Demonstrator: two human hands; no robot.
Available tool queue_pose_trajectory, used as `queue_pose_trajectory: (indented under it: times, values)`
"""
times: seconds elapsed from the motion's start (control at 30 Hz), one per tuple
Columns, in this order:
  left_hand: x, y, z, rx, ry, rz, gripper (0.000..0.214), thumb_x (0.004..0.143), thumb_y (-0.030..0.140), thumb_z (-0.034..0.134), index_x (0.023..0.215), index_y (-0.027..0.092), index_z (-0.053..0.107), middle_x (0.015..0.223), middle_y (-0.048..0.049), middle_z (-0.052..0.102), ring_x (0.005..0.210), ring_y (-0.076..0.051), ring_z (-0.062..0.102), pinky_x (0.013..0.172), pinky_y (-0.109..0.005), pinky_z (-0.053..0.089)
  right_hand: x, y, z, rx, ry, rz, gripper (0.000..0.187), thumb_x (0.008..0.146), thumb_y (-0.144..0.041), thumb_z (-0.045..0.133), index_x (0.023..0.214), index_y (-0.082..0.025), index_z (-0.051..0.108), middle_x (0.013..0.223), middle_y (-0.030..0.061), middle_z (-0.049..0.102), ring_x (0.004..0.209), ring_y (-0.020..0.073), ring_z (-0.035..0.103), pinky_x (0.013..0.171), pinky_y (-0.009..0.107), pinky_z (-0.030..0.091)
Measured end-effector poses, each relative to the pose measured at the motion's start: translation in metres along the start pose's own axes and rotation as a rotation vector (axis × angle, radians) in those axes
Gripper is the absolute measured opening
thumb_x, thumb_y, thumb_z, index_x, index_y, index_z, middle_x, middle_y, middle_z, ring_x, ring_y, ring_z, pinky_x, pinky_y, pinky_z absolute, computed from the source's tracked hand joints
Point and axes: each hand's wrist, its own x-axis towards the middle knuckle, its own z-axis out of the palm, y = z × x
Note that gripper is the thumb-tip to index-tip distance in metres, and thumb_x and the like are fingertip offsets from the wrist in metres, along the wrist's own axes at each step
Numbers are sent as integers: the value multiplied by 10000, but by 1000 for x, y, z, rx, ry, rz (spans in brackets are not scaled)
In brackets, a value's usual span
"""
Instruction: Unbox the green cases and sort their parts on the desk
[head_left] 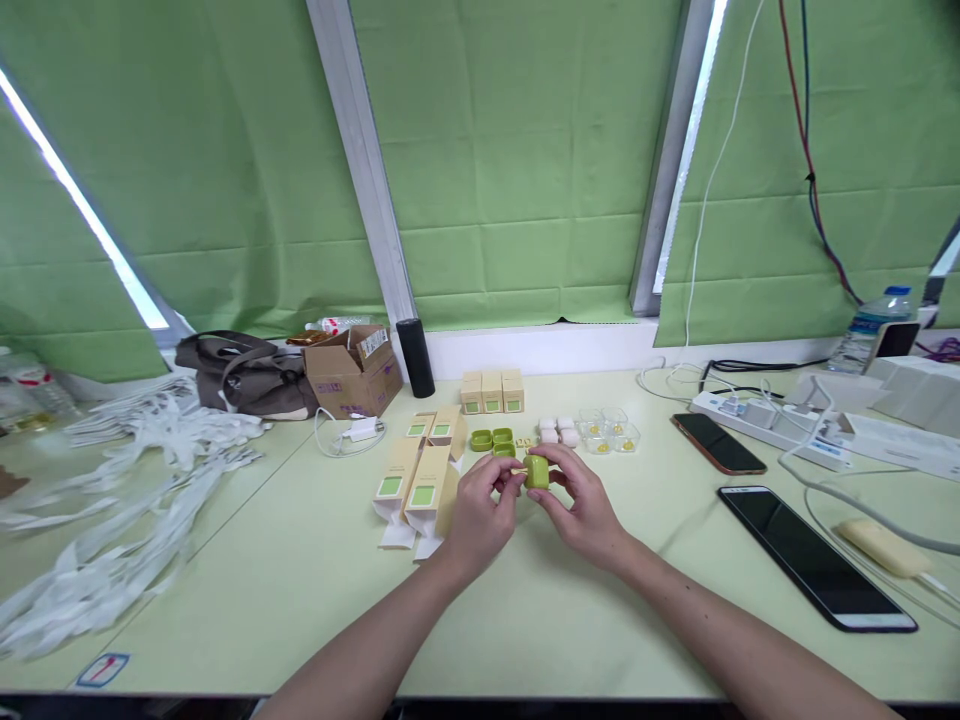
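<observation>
My left hand [480, 512] and my right hand [583, 505] meet over the middle of the table and pinch a small green case [537, 470] between their fingertips. Both hands have curled fingers. Just behind the case lie two other green case parts [492, 440]. To the left of my left hand lie open beige cartons with green labels [421, 482]. Three closed beige boxes [492, 391] stand in a row further back. Small pink pieces [559, 431] and clear plastic trays with yellow bits [609, 430] sit behind my right hand.
Two phones [814, 555] [718, 443] lie on the right, beside a power strip with cables [757, 413] and a water bottle [870, 330]. A brown bag [244, 375], a cardboard box [352, 372], a black cylinder [415, 357] and white strips [127, 480] are on the left.
</observation>
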Motion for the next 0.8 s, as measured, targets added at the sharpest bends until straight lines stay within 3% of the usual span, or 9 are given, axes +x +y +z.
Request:
queue_pose_trajectory:
  times: [0.37,0.63,0.8]
  values:
    - [0,-3,1,-255,-52,-186,144,950,307,653,904,179,699,773,-28,712,699,-165,672,659,-281,526,1,-6,-2,-24,-1,-28,381,990,-289,643,1370,-296,611,1301,121,659,1176,262,656,862,387,646]
    - [0,-6,4,-329,-23,-227,196,893,355,728,825,172,750,716,-28,694,680,-175,680,654,-294,551,0,-3,-3,14,-28,-11,391,999,-297,632,1390,-298,623,1312,123,650,1179,257,661,866,381,651]
    - [1,-3,6,-358,22,-252,186,895,348,735,953,172,759,813,-47,739,745,-183,702,712,-307,561,4,-5,-1,159,-25,57,408,1016,-359,628,1422,-320,611,1384,122,599,1256,259,631,934,391,637]
